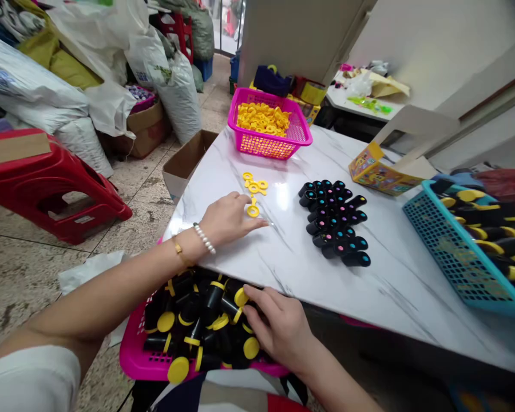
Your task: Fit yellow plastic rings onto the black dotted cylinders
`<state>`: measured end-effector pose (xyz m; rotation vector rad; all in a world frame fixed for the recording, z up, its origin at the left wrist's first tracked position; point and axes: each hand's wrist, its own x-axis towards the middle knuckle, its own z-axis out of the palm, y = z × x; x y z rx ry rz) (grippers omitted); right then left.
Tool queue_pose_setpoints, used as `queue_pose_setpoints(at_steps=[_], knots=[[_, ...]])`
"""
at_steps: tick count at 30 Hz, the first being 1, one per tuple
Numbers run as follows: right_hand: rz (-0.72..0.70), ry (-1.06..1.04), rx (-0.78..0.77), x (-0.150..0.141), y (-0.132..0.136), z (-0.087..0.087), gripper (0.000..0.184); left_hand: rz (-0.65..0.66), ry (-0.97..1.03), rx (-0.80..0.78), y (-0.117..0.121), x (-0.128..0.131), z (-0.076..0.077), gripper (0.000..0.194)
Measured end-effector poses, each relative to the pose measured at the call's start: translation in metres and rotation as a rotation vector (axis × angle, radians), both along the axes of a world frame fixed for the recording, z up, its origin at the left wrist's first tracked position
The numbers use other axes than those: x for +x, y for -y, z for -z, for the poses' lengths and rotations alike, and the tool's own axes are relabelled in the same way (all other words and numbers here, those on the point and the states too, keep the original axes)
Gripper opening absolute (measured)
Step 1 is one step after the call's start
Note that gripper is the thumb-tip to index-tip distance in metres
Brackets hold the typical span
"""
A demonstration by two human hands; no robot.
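My left hand [227, 220] rests over the white marbled table [283, 252], thumb stretched out and fingers apart. Beside its fingertips lies a yellow ring-shaped plastic piece [253, 200], with a few more loose yellow pieces [248, 177] just beyond. Down at the table's front edge, my right hand [283, 326] pinches the yellow cap of a black tube [241, 296]. That tube lies among many others in a pink basket [131, 360] in front of my body. Black cylinders with coloured dots on top [332, 214] stand grouped on the table to the right.
A pink basket [257, 147] of yellow pieces sits at the table's far end. On the right are an opened printed box [380, 174] and a teal basket [446, 257] of black and yellow items. A red stool [68, 189], cardboard box [184, 163] and sacks [178, 91] occupy the left floor.
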<state>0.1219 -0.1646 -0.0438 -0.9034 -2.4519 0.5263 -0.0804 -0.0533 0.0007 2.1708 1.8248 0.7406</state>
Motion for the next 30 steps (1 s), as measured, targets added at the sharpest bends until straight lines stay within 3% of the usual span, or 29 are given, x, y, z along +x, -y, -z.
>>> queue_pose_setpoints(at_steps=[2, 5, 7, 9, 12, 14, 16, 20, 23, 30], knots=[[0.009, -0.087, -0.078, 0.003, 0.0, -0.011, 0.025, -0.033, -0.127, -0.025, -0.015, 0.004, 0.006, 0.051], [0.092, -0.239, -0.218, 0.011, -0.005, -0.028, 0.015, -0.023, -0.172, -0.013, -0.013, 0.011, 0.005, 0.033], [0.259, -0.38, -0.361, 0.018, -0.011, -0.036, 0.014, 0.082, -0.052, -0.069, 0.0, 0.02, -0.001, 0.028], [0.427, -0.561, -0.583, 0.025, -0.02, -0.039, 0.021, 0.233, 0.164, -0.228, 0.019, 0.034, -0.009, 0.033], [0.488, -0.798, -0.871, 0.034, -0.03, -0.037, 0.031, 0.4, 0.472, -0.502, 0.044, 0.06, -0.018, 0.036], [0.502, -0.873, -0.891, 0.041, -0.033, -0.034, 0.028, 0.457, 0.529, -0.541, 0.048, 0.075, -0.021, 0.034], [0.566, -0.907, -0.826, 0.05, -0.032, -0.03, 0.024, 0.46, 0.476, -0.446, 0.04, 0.085, -0.02, 0.036], [0.66, -0.897, -0.739, 0.072, -0.024, -0.023, 0.022, 0.349, 0.309, -0.108, -0.002, 0.097, -0.006, 0.026], [0.659, -0.894, -0.736, 0.08, -0.021, -0.019, 0.023, 0.387, 0.206, 0.093, -0.031, 0.104, 0.008, 0.035], [0.621, -0.794, -0.737, 0.075, -0.022, -0.02, 0.022, 0.47, 0.077, 0.246, -0.053, 0.111, 0.021, 0.015]])
